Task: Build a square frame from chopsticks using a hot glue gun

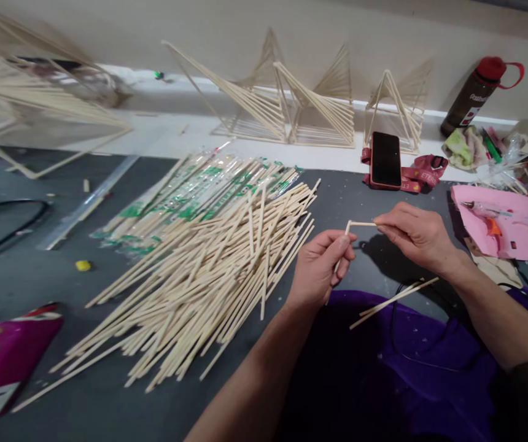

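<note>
Between thumb and fingers my left hand (322, 261) grips a wooden stick (347, 228), which slants upward out of the fist. My right hand (418, 236) pinches the end of a second wooden stick (363, 224), held nearly level. The two sticks meet at a corner above my left thumb; whether they are joined there I cannot tell. A big loose heap of wooden sticks (199, 282) lies left of my left hand. Below my right hand, two more sticks (390, 302) rest across purple cloth (434, 374).
Behind the heap are plastic-wrapped stick packs (190, 196). Stick frames (255, 107) stand along the wall, with a larger one (38, 116) at left. A phone (386, 161), a bottle (473, 95) and a glue gun (498, 215) on pink paper are to the right.
</note>
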`<state>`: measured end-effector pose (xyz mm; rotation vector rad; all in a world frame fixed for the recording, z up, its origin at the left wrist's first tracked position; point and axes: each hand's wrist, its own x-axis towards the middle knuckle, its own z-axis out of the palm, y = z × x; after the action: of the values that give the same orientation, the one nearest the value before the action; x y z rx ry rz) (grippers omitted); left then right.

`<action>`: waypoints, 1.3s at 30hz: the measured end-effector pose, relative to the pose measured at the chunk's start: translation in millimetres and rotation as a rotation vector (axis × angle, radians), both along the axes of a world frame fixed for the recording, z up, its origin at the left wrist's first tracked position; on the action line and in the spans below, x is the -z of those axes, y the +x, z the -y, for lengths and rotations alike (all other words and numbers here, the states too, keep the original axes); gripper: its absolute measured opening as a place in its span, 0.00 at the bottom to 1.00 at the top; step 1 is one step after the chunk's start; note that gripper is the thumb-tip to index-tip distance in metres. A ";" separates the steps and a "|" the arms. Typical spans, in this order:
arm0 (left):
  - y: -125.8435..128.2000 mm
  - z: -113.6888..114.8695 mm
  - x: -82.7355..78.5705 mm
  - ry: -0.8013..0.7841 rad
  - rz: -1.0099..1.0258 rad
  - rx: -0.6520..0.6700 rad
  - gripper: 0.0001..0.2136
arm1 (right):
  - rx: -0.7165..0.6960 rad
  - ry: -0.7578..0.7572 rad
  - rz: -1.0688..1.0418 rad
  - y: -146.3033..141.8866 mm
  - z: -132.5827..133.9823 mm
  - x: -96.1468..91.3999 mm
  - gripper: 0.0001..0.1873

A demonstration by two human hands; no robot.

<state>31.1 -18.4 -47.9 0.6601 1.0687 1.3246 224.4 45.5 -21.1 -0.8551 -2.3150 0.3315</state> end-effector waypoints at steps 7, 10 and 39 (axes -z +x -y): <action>-0.1 -0.1 1.6 0.002 -0.025 -0.025 0.15 | 0.015 -0.023 0.010 -0.5 0.2 -0.1 0.13; 0.0 0.3 1.7 0.005 -0.030 -0.025 0.14 | 0.017 0.002 -0.005 -0.8 0.5 0.4 0.13; 2.2 0.1 1.6 0.083 -0.118 -0.076 0.18 | 0.034 -0.018 0.031 -1.6 1.2 -0.6 0.14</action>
<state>33.3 -18.5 -49.5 0.7735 1.1479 1.4160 222.8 44.3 -20.4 -0.9138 -2.3265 0.3269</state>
